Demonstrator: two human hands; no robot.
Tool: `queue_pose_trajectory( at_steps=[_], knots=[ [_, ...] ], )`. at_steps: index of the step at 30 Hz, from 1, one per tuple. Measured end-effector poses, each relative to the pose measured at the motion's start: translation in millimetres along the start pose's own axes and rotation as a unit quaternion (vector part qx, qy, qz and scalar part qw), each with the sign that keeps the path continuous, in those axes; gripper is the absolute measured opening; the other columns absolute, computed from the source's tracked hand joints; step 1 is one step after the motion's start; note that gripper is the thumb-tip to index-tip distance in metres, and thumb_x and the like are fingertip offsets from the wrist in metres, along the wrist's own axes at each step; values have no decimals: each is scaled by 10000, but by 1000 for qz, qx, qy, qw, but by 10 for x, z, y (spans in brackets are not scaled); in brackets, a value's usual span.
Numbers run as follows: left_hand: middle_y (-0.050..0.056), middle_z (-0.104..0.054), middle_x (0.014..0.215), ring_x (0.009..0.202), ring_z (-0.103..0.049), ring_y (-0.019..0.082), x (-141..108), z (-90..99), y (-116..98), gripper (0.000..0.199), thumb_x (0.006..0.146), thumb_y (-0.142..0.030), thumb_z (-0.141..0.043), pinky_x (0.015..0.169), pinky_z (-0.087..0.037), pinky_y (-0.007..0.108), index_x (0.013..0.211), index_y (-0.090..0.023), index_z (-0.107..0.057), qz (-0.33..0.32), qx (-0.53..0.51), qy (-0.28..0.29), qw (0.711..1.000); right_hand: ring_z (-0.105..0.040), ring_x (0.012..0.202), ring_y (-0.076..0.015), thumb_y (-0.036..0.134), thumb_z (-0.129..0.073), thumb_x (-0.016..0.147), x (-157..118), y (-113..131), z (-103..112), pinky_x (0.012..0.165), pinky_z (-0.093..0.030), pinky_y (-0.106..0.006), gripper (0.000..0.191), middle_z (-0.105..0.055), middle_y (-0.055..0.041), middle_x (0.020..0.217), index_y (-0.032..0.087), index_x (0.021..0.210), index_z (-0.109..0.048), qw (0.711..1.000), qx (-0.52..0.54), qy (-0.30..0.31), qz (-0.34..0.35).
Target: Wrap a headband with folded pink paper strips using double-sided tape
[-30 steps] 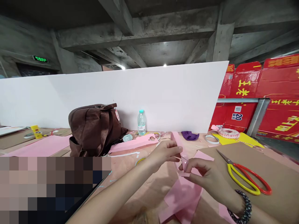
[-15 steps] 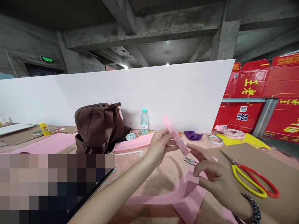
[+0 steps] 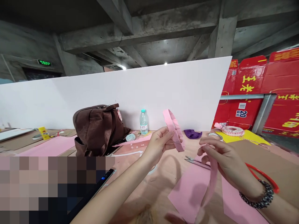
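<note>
My left hand is closed on a pink paper ring, raised above the table, thumb on the near side. My right hand pinches one end of a long pink paper strip, which hangs down in a curve. A pink paper sheet lies on the table beneath. Metal scissor blades show just left of my right hand; their other end is hidden. A red scissor handle sticks out behind my right wrist.
A brown backpack stands at the left, beside a water bottle. Purple cloth-like material lies near the white board. Brown cardboard and a roll of tape are at the right, a glue stick far left.
My right hand has moved right, away from my left hand, drawing the strip along. The paper in my left hand has turned and now shows as a ring. The yellow scissor handle is now covered.
</note>
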State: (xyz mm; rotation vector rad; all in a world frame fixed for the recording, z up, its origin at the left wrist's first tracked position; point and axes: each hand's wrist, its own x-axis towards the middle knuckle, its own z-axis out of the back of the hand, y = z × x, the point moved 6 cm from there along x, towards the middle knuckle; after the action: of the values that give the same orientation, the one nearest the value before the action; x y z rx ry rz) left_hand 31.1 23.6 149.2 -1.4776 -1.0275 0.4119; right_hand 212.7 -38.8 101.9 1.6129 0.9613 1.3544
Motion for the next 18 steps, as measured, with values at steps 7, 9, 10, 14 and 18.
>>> queue_pose_trajectory(
  at_steps=[7, 9, 10, 14, 18],
  knots=[
    [39, -612, 820, 766, -612, 158, -10, -123, 83, 206, 848, -343, -648, 745, -556, 359, 934, -157, -667, 37, -13, 68, 997, -531, 572, -123, 432, -768, 768, 3, 43, -1, 514, -436, -213, 347, -573, 7, 629, 197, 964, -604, 1000, 3, 10, 4],
    [45, -605, 834, 799, -602, 170, 0, -104, 113, 235, 820, -359, -678, 736, -554, 356, 940, -158, -669, 46, -6, 55, 997, -522, 551, -114, 434, -780, 752, -5, 39, -43, 504, -418, -208, 336, -578, 6, 618, 189, 880, -590, 999, -5, 28, -15],
    [46, -602, 843, 810, -596, 173, 5, -95, 126, 243, 808, -363, -689, 736, -553, 356, 937, -158, -667, 50, -3, 50, 998, -514, 542, -110, 442, -777, 754, -8, 36, -62, 500, -407, -207, 332, -582, 0, 613, 182, 830, -585, 999, -19, 38, -22],
    [31, -591, 819, 758, -596, 164, 8, -95, 149, 251, 805, -384, -684, 715, -548, 366, 915, -161, -651, 63, 13, 51, 997, -501, 529, -105, 470, -756, 768, -13, 31, -107, 495, -372, -206, 369, -598, -19, 600, 175, 728, -538, 996, -61, 59, -36],
    [30, -606, 795, 733, -598, 154, 2, -87, 165, 221, 795, -361, -697, 737, -519, 355, 835, -149, -646, 73, 31, 49, 996, -510, 525, -114, 458, -780, 721, -21, 16, -144, 490, -377, -213, 394, -598, -14, 596, 191, 715, -490, 994, -57, 65, -66]
  ],
)
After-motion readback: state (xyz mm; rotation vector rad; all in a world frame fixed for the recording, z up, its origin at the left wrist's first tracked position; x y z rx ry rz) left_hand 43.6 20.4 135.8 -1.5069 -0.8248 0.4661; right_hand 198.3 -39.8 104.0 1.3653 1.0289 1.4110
